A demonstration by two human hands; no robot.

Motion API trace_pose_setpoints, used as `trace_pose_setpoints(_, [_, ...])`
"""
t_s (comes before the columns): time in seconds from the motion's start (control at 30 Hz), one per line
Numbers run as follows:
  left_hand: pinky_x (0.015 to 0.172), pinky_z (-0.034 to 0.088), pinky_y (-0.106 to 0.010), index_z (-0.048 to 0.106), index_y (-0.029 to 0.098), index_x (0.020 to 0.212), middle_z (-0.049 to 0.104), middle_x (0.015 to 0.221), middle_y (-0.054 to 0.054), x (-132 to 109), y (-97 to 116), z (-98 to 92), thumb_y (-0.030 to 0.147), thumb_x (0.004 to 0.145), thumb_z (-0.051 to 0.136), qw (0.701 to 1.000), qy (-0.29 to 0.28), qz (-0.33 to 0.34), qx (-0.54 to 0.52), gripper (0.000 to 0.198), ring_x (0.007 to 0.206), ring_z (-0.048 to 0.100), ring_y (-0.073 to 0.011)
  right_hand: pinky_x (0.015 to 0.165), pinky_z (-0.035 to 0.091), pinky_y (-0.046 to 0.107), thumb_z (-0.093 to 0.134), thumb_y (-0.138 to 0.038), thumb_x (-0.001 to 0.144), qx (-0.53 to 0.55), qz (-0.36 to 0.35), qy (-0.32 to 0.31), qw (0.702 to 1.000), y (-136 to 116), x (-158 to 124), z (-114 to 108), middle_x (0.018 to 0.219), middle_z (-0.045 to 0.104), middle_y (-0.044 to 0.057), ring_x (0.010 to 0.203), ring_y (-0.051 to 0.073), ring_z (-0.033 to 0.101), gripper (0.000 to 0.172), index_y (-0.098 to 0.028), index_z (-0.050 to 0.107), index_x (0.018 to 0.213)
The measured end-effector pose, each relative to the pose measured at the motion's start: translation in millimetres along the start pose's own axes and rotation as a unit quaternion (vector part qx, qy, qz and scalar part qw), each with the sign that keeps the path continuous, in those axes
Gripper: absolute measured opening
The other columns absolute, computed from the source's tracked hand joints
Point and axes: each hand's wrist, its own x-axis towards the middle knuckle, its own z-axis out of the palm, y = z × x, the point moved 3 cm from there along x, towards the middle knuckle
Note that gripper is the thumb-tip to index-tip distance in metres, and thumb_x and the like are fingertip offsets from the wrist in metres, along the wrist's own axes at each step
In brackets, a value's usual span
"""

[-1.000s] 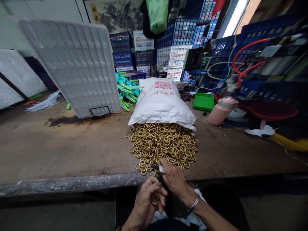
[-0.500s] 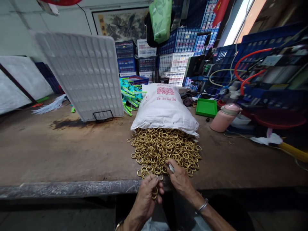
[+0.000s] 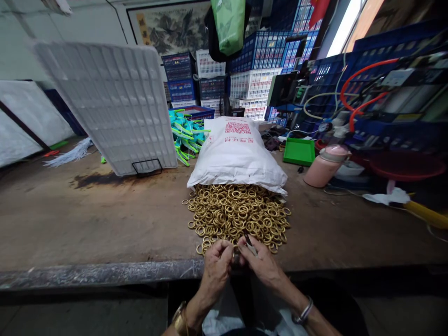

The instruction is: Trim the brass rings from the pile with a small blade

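Observation:
My left hand (image 3: 217, 265) is closed at the front edge of the table, fingertips pinched together; the gold-coloured rings seen in it a moment earlier are now hidden by the fingers. Close against it, my right hand (image 3: 263, 264) is closed around a small blade-like metal tool (image 3: 249, 243), whose dark narrow end points up and away. The fingertips of both hands nearly meet or touch; what lies between them is too small to make out. Just beyond them spreads a heap of gold-coloured rings (image 3: 236, 212), spilling from the mouth of a white woven sack (image 3: 238, 161).
A pale ribbed panel (image 3: 112, 109) stands in a black wire holder (image 3: 147, 168) on the left. Behind it lie green and turquoise plastic pieces (image 3: 187, 140). To the right are a green tray (image 3: 299, 152), a pink bottle (image 3: 325, 167) and a machine with orange tubing (image 3: 357, 86).
My right hand has come down and left to my left hand. My left hand has turned, so the rings in its fingers no longer show. The camera view has shifted slightly.

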Motion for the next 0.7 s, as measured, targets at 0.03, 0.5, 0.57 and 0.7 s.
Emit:
trace_pose_setpoints(0.03, [0.042, 0.029, -0.017, 0.051, 0.015, 0.063, 0.045, 0.05, 0.005, -0.6, -0.2, 0.6, 0.041, 0.072, 0.054, 1.0, -0.004, 0.009, 0.004, 0.027, 0.041, 0.035, -0.0047, 0.051, 0.035, 0.021, 0.038, -0.046, 0.079, 0.015, 0.011, -0.002, 1.0, 3.2, 1.1, 1.3, 0.053, 0.046, -0.005, 0.049, 0.009, 0.041, 0.03, -0.019, 0.046, 0.067])
trace_pose_setpoints(0.5, [0.035, 0.021, -0.016, 0.047, 0.016, 0.066, 0.039, 0.049, 0.006, -6.3, -7.8, 2.1, 0.045, 0.078, 0.045, 0.996, -0.085, -0.028, 0.0, 0.032, 0.036, 0.028, -0.003, 0.055, 0.034, 0.021, 0.045, -0.038, 0.073, 0.009, 0.007, 0.01, 1.0, -0.2, 2.3, -0.8, 0.057, 0.042, -0.005, 0.056, 0.009, 0.039, 0.022, -0.018, 0.046, 0.063])
trace_pose_setpoints(0.57, [0.035, 0.02, -0.015, 0.046, 0.016, 0.068, 0.039, 0.05, 0.007, -7.1, -8.4, 2.3, 0.045, 0.078, 0.047, 0.995, -0.087, -0.036, -0.021, 0.031, 0.036, 0.028, -0.0028, 0.054, 0.034, 0.021, 0.046, -0.039, 0.073, 0.025, 0.011, 0.01, 1.0, -1.4, 1.2, -0.8, 0.057, 0.042, -0.005, 0.055, 0.009, 0.038, 0.022, -0.018, 0.046, 0.064])
trace_pose_setpoints(0.7, [0.035, 0.019, -0.015, 0.045, 0.016, 0.071, 0.041, 0.052, 0.007, -9.2, -9.1, 3.7, 0.047, 0.075, 0.05, 0.992, -0.092, -0.056, -0.072, 0.031, 0.037, 0.028, -0.0023, 0.053, 0.034, 0.021, 0.045, -0.039, 0.075, 0.052, 0.006, -0.003, 0.999, 1.9, 0.4, 1.4, 0.058, 0.043, -0.005, 0.054, 0.009, 0.039, 0.023, -0.018, 0.047, 0.067])
